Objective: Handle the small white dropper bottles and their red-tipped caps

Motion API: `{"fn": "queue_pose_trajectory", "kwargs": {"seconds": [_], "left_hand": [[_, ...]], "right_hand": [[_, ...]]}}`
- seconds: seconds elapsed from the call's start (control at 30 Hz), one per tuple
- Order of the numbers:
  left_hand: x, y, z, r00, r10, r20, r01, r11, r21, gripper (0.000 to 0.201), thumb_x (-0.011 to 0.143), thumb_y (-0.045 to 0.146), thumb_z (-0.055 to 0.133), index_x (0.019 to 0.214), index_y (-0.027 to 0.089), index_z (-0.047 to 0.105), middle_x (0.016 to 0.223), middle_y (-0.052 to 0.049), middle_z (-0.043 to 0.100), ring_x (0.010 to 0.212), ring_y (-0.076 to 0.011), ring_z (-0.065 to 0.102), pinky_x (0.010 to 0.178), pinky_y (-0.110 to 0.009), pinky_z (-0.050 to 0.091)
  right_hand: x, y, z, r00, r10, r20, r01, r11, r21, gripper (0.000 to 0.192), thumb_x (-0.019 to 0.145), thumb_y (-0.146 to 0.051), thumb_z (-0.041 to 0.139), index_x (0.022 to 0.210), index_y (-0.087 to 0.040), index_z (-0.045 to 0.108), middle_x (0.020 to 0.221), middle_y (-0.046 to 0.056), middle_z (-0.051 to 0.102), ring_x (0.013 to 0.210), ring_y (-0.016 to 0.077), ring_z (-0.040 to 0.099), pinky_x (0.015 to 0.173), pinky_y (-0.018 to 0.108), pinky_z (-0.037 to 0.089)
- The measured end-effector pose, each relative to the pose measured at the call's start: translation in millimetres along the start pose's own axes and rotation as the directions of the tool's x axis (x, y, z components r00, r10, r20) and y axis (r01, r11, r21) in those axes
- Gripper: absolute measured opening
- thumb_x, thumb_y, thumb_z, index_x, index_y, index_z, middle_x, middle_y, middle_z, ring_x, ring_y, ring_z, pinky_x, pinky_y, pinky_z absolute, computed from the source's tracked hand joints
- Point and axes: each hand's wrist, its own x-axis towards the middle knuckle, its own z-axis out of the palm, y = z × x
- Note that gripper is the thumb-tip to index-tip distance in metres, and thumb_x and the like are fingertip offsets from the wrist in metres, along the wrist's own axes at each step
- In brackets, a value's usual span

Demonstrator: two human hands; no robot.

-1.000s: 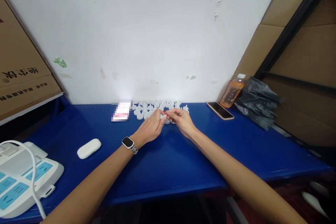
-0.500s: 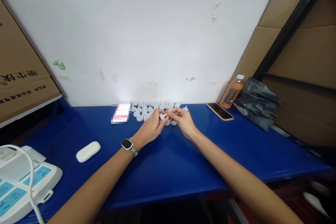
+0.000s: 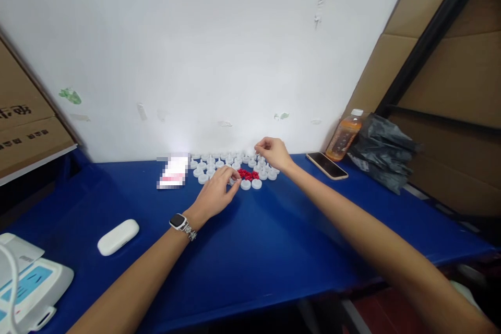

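Several small white caps (image 3: 219,163) stand in rows at the back of the blue table (image 3: 274,240), by the wall. A little pile of red pieces (image 3: 248,174) lies among them. My left hand (image 3: 214,194), with a watch on its wrist, rests on the table, its fingertips pinched at the left edge of the red pile; whether they hold a piece is unclear. My right hand (image 3: 273,152) hovers over the back right caps, thumb and forefinger pinched on what looks like a small white cap.
A phone (image 3: 326,165), an orange drink bottle (image 3: 344,138) and a black bag (image 3: 381,151) sit at the right. At the left lie a white case (image 3: 118,236) and a white device (image 3: 27,284). Cardboard boxes (image 3: 23,125) flank both sides.
My hands, joined over a cap before, have parted. The right hand went back and right over the caps; the left dropped to the red pile, which now shows. The view shifted left.
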Motion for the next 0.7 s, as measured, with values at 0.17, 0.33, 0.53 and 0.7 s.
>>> {"fn": "queue_pose_trajectory", "kwargs": {"seconds": [0.17, 0.33, 0.53, 0.7], "left_hand": [[1, 0, 1.1, 1.000, -0.002, 0.015, 0.002, 1.000, 0.011, 0.016, 0.097, 0.031, 0.046, 0.094, 0.022, 0.059, 0.100, -0.004, 0.060, 0.092, -0.0194, 0.057, 0.079, -0.034, 0.045], [1, -1, -0.1, 1.000, -0.003, 0.011, 0.002, 1.000, 0.031, 0.018, 0.097, 0.032, 0.046, 0.093, 0.022, 0.059, 0.101, -0.004, 0.059, 0.093, -0.0193, 0.056, 0.081, -0.035, 0.045], [0, -1, -3.9, 1.000, -0.027, 0.009, 0.027, 0.998, 0.050, 0.020, 0.098, 0.034, 0.044, 0.092, 0.022, 0.059, 0.102, -0.005, 0.059, 0.096, -0.0200, 0.057, 0.077, -0.034, 0.046], [-1, -2, -5.6, 0.999, -0.039, 0.004, 0.039, 0.997, 0.068, 0.020, 0.098, 0.035, 0.044, 0.090, 0.022, 0.058, 0.104, -0.004, 0.058, 0.098, -0.0203, 0.057, 0.076, -0.033, 0.046]], "right_hand": [[9, -5, 13, 0.971, -0.048, 0.235, 0.127, 0.934, -0.335, 0.010, 0.077, -0.012, 0.060, 0.078, -0.014, 0.070, 0.074, 0.005, 0.073, 0.068, 0.0141, 0.064, 0.063, 0.022, 0.045], [13, -7, 23, 0.945, -0.053, 0.323, 0.208, 0.859, -0.468, 0.016, 0.077, -0.008, 0.057, 0.079, -0.014, 0.071, 0.078, 0.006, 0.074, 0.071, 0.0148, 0.064, 0.063, 0.021, 0.043], [22, -3, 35, 0.922, -0.059, 0.383, 0.262, 0.823, -0.504, 0.016, 0.077, -0.011, 0.058, 0.082, -0.015, 0.073, 0.082, 0.007, 0.075, 0.074, 0.0160, 0.066, 0.066, 0.022, 0.044], [28, -5, 42, 0.915, -0.032, 0.402, 0.252, 0.823, -0.509, 0.015, 0.078, -0.012, 0.059, 0.082, -0.014, 0.073, 0.083, 0.007, 0.075, 0.076, 0.0158, 0.066, 0.069, 0.021, 0.045]]}}
